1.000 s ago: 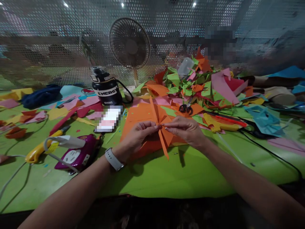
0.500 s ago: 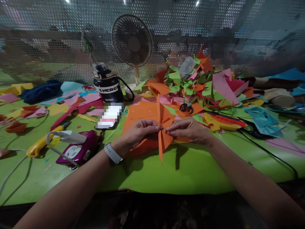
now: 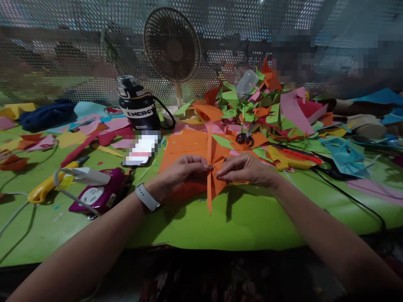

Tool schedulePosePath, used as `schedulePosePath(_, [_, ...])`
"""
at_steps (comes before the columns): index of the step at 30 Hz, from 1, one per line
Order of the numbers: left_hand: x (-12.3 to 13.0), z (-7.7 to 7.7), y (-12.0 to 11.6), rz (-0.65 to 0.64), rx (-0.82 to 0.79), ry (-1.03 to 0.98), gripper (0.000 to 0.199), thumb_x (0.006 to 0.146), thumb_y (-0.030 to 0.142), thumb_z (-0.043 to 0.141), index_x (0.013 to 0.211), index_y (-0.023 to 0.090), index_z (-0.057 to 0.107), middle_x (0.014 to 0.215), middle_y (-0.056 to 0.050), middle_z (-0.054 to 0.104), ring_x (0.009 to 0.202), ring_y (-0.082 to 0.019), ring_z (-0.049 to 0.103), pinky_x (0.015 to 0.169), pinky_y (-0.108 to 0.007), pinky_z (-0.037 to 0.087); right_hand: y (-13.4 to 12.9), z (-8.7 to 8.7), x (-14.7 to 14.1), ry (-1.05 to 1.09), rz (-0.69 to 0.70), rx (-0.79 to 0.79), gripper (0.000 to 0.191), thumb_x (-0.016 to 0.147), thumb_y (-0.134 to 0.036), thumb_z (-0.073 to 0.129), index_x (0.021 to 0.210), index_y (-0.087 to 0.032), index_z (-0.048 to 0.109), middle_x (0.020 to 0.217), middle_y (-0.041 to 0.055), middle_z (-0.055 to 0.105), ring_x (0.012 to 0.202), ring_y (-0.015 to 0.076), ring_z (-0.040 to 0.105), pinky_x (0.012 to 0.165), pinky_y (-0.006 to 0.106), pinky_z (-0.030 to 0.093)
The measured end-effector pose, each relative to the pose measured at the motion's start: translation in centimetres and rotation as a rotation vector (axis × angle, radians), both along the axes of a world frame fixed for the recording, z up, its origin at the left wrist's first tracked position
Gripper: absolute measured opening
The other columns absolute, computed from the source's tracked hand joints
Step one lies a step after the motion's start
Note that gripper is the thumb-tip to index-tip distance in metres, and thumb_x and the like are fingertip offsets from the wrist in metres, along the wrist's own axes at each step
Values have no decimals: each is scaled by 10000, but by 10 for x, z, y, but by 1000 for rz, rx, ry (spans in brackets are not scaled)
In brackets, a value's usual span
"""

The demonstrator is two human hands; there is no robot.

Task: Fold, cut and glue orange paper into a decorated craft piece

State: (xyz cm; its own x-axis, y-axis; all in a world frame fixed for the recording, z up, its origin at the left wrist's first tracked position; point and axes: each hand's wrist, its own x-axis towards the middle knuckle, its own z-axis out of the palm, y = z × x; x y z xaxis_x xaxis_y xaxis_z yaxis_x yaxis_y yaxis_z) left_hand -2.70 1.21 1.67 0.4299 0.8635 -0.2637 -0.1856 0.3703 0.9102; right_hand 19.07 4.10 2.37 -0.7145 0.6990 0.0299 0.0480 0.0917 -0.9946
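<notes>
A folded orange paper piece [image 3: 210, 191] with several pointed flaps stands upright in front of me, over the green table [image 3: 189, 228]. My left hand [image 3: 185, 170] pinches it near its middle, thumb against fingertips. On its right side, my right hand [image 3: 241, 170] has thumb and fingers closed together on the lower right flap. Flat orange sheets [image 3: 182, 144] lie behind and under my left hand. Black-handled scissors [image 3: 244, 138] rest on paper just beyond my right hand.
A phone [image 3: 141, 149], a black bottle [image 3: 138, 105] and a fan [image 3: 172, 46] stand or lie behind. Left are a purple power socket [image 3: 99, 191] and a yellow glue gun [image 3: 47, 184]. Right are another yellow glue gun [image 3: 281, 157] and piled paper scraps [image 3: 233, 100].
The view has shifted slightly, so the table items appear a little further left and higher. My right fingers have moved slightly down along the orange flap; my left hand keeps its pinch.
</notes>
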Motion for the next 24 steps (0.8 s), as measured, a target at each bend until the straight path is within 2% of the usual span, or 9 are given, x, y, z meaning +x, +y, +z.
schedulePosePath(3, [3, -2, -1, 78, 6, -32, 234, 624, 337, 812, 657, 151, 675, 620, 11, 653, 598, -117, 603, 654, -261, 529, 0, -1, -1, 0, -13, 3, 130, 690, -160, 780, 809, -210, 791, 772, 15, 730, 687, 91, 637, 657, 217, 520])
schedulePosePath(6, [6, -3, -2, 62, -25, 28, 301, 645, 406, 816, 635, 149, 659, 608, 2, 649, 565, -112, 587, 608, -249, 505, -1, -2, -2, -11, -13, 8, 125, 692, -176, 781, 814, -203, 789, 770, 16, 723, 686, 96, 633, 663, 231, 524])
schedulePosePath(10, [7, -5, -3, 38, -14, 112, 311, 612, 386, 852, 626, 142, 661, 605, -8, 655, 540, -92, 563, 550, -210, 455, -3, -1, -3, -37, 0, -26, 122, 702, -188, 770, 823, -193, 784, 775, 15, 716, 693, 103, 630, 674, 251, 529])
schedulePosePath(14, [7, -5, -2, 34, 100, 151, 301, 636, 376, 836, 594, 148, 644, 573, 8, 633, 520, -80, 542, 544, -208, 447, -3, 0, -3, -63, 35, -59, 131, 708, -186, 743, 836, -177, 771, 811, 25, 720, 742, 120, 639, 699, 261, 515])
schedulePosePath(16, [8, -4, -3, 74, 164, 165, 302, 649, 380, 824, 591, 149, 637, 583, 7, 637, 535, -86, 553, 559, -217, 456, -2, -1, -3, -11, -24, -46, 130, 725, -212, 719, 845, -170, 750, 816, 24, 711, 753, 127, 636, 711, 269, 506])
schedulePosePath(18, [10, -3, -3, 132, 200, 173, 312, 645, 390, 824, 601, 146, 635, 604, 0, 646, 561, -98, 570, 579, -230, 468, -1, -3, -4, 61, -164, -27, 115, 765, -274, 685, 819, -172, 699, 753, 2, 677, 693, 120, 615, 681, 271, 495])
schedulePosePath(20, [11, -2, -3, 178, 207, 176, 327, 628, 394, 835, 607, 142, 628, 611, 0, 645, 573, -102, 574, 587, -235, 469, -1, -4, -6, 31, -268, -9, 190, 811, -356, 654, 765, -174, 629, 681, -20, 622, 616, 104, 570, 615, 256, 462])
schedulePosePath(22, [12, -3, -3, 209, 217, 174, 344, 615, 390, 844, 586, 142, 607, 586, 16, 622, 557, -92, 555, 576, -227, 454, -3, -4, -10, -85, -266, 5, 292, 817, -430, 657, 709, -169, 579, 636, -32, 566, 563, 88, 512, 539, 235, 400])
schedulePosePath(24, [12, -5, -2, 228, 241, 170, 353, 619, 388, 842, 567, 145, 590, 565, 31, 599, 544, -83, 537, 558, -215, 432, -5, -4, -13, -166, -207, -11, 350, 787, -472, 684, 674, -165, 560, 600, -42, 521, 528, 77, 462, 490, 226, 344])
